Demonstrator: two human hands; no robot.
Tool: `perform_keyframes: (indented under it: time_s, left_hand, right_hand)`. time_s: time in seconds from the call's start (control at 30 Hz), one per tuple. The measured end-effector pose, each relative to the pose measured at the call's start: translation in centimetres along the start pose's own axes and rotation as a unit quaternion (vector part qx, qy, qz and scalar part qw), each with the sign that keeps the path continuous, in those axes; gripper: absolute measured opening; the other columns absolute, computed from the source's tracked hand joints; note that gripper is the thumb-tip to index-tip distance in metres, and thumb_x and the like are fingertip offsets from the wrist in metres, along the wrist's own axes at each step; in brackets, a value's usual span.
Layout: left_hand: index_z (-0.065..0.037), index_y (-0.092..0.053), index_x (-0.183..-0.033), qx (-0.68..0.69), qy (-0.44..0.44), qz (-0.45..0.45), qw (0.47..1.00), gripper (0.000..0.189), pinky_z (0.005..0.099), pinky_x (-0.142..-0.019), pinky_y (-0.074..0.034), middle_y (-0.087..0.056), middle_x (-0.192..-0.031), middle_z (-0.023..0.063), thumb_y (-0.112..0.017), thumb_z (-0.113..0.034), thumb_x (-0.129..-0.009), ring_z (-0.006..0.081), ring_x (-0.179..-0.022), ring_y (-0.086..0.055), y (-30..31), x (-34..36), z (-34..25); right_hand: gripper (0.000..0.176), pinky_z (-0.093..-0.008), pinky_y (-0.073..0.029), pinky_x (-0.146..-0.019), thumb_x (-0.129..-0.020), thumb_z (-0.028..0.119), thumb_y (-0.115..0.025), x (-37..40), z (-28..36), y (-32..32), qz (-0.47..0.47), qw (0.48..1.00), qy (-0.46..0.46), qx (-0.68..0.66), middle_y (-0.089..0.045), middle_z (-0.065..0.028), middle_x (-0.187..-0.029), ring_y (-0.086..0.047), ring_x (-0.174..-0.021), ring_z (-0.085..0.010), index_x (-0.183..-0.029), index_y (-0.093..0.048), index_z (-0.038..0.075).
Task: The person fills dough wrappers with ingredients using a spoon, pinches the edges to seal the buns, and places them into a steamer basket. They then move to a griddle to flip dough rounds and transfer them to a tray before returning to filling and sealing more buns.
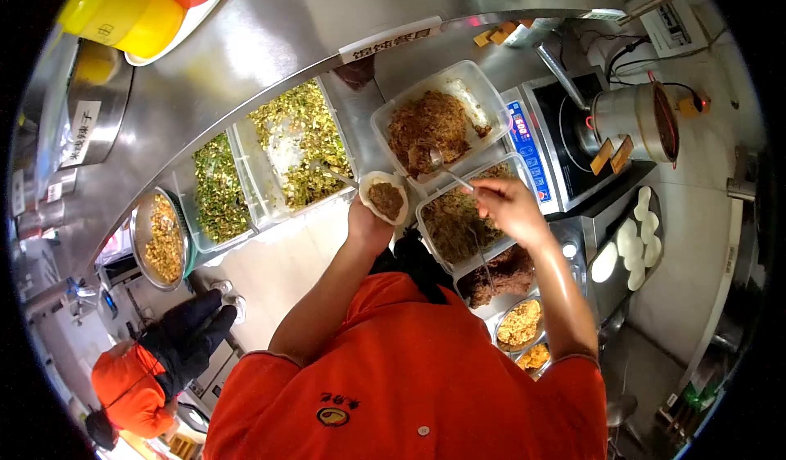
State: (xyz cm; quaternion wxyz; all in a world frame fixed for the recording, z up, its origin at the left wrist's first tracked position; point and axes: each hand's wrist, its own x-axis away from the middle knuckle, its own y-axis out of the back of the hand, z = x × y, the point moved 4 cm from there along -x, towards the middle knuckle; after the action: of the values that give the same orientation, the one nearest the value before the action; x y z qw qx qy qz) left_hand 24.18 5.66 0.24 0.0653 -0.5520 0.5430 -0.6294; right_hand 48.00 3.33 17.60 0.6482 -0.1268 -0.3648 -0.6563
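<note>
My left hand (368, 229) is closed around a pale round of dough or bread (400, 214), with brown minced filling (385, 199) showing at its top. My right hand (509, 208) grips the handle of a metal spoon (449, 170). The spoon's bowl dips into a clear plastic tub (393, 115) of brown minced filling (427, 124). Below my right hand is a second clear tub (422, 218) with a greenish-brown mix, partly hidden by the hand. Close to my left hand, another spoon (337, 175) rests in a tub of chopped greens (307, 137).
Left stand another tub of greens (219, 190) and a round bowl of yellowish bits (164, 243). Right are an induction cooker (532, 153), a metal pot (626, 120) and a tray with several white rounds (634, 247). A person in orange (135, 386) is at lower left.
</note>
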Motion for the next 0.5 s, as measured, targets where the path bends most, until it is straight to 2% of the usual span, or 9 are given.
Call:
perform_keyframes:
  time_s: [0.1, 0.13, 0.23, 0.33, 0.37, 0.4, 0.43, 0.47, 0.5]
  left_hand:
    - [-0.006, -0.050, -0.138, -0.031, -0.013, 0.040, 0.999, 0.041, 0.0488, -0.107, -0.045, -0.058, -0.133, 0.0135, -0.032, -0.026, -0.107, 0.0314, -0.122, -0.055, -3.2, 0.0, -0.6]
    - [-0.006, -0.050, -0.138, -0.032, -0.013, 0.040, 0.999, 0.041, 0.0488, -0.107, -0.045, -0.058, -0.133, 0.0135, -0.032, -0.026, -0.107, 0.0314, -0.122, -0.055, -4.4, 0.3, -0.9]
    - [-0.006, -0.054, -0.135, 0.021, 0.042, 0.048, 0.998, 0.041, 0.0477, -0.106, -0.044, -0.059, -0.132, 0.0132, -0.037, -0.029, -0.106, 0.0303, -0.118, -0.057, -6.9, 0.7, -1.0]
    - [-0.005, -0.057, -0.130, 0.058, 0.042, 0.077, 0.994, 0.040, 0.0481, -0.101, -0.048, -0.062, -0.125, 0.0139, -0.035, -0.027, -0.105, 0.0317, -0.114, -0.059, -8.5, 1.3, -1.2]
    - [-0.005, -0.057, -0.130, 0.058, 0.042, 0.078, 0.994, 0.040, 0.0481, -0.101, -0.048, -0.062, -0.125, 0.0139, -0.035, -0.027, -0.105, 0.0317, -0.114, -0.059, -8.9, 1.7, -1.2]
    - [-0.005, -0.058, -0.128, 0.054, 0.030, 0.063, 0.996, 0.040, 0.0478, -0.098, -0.050, -0.063, -0.123, 0.0139, -0.035, -0.029, -0.105, 0.0315, -0.111, -0.060, -9.4, 2.0, -1.2]
    - [-0.005, -0.058, -0.126, 0.049, 0.018, 0.048, 0.997, 0.040, 0.0476, -0.094, -0.051, -0.064, -0.121, 0.0138, -0.036, -0.030, -0.105, 0.0312, -0.107, -0.061, -9.8, 2.3, -1.1]
    - [-0.005, -0.058, -0.126, 0.049, 0.019, 0.050, 0.997, 0.040, 0.0476, -0.094, -0.051, -0.064, -0.121, 0.0138, -0.036, -0.030, -0.105, 0.0312, -0.107, -0.061, -10.2, 2.7, -0.9]
    - [-0.005, -0.057, -0.127, 0.033, 0.005, 0.066, 0.997, 0.042, 0.0472, -0.095, -0.050, -0.064, -0.120, 0.0141, -0.037, -0.034, -0.105, 0.0309, -0.106, -0.061, -10.6, 3.2, -0.8]
  right_hand:
    - [0.029, -0.0257, -0.048, -0.060, -0.094, -0.003, -0.055, 2.5, -1.7, -2.6, -0.049, 0.986, 0.158, -0.003, -0.067, -0.0037, -0.079, -0.062, -0.070, -0.0101, -0.118, -0.071, -0.001]
    - [0.030, -0.0294, -0.052, -0.064, -0.094, -0.003, -0.057, 3.1, -1.8, -3.4, -0.062, 0.981, 0.168, 0.076, -0.067, -0.0069, -0.079, -0.065, -0.072, -0.0159, -0.120, -0.070, -0.002]
    - [0.028, -0.0327, -0.054, -0.067, -0.093, -0.001, -0.060, 4.0, -1.3, -5.7, -0.150, 0.895, 0.353, 0.226, -0.067, -0.0226, -0.085, -0.066, -0.074, -0.0264, -0.121, -0.068, -0.006]
    - [0.028, -0.0331, -0.053, -0.065, -0.095, -0.002, -0.059, 6.4, 0.7, -5.6, -0.209, 0.874, 0.395, 0.192, -0.066, -0.0242, -0.086, -0.063, -0.072, -0.0276, -0.121, -0.067, -0.006]
    - [0.023, -0.0404, -0.059, -0.075, -0.096, 0.001, -0.059, 6.4, -0.3, -5.6, -0.209, 0.874, 0.407, 0.162, -0.073, -0.0174, -0.086, -0.070, -0.071, -0.0282, -0.116, -0.070, -0.003]
    - [0.023, -0.0404, -0.059, -0.075, -0.096, 0.001, -0.059, 6.7, -0.5, -5.9, -0.210, 0.874, 0.407, 0.163, -0.073, -0.0174, -0.086, -0.070, -0.071, -0.0282, -0.116, -0.070, -0.003]
    - [0.022, -0.0358, -0.056, -0.068, -0.098, 0.003, -0.059, 6.2, -1.3, -6.3, -0.143, 0.943, 0.296, 0.041, -0.071, -0.0126, -0.083, -0.066, -0.066, -0.0228, -0.115, -0.069, -0.006]
    - [0.022, -0.0311, -0.053, -0.062, -0.100, 0.005, -0.058, 5.7, -2.3, -6.8, -0.072, 0.978, 0.176, -0.084, -0.070, -0.0079, -0.081, -0.062, -0.062, -0.0174, -0.115, -0.067, -0.008]
    - [0.022, -0.0311, -0.053, -0.062, -0.100, 0.005, -0.058, 5.7, -2.2, -6.6, -0.074, 0.978, 0.177, -0.084, -0.070, -0.0079, -0.081, -0.062, -0.062, -0.0174, -0.115, -0.067, -0.008]
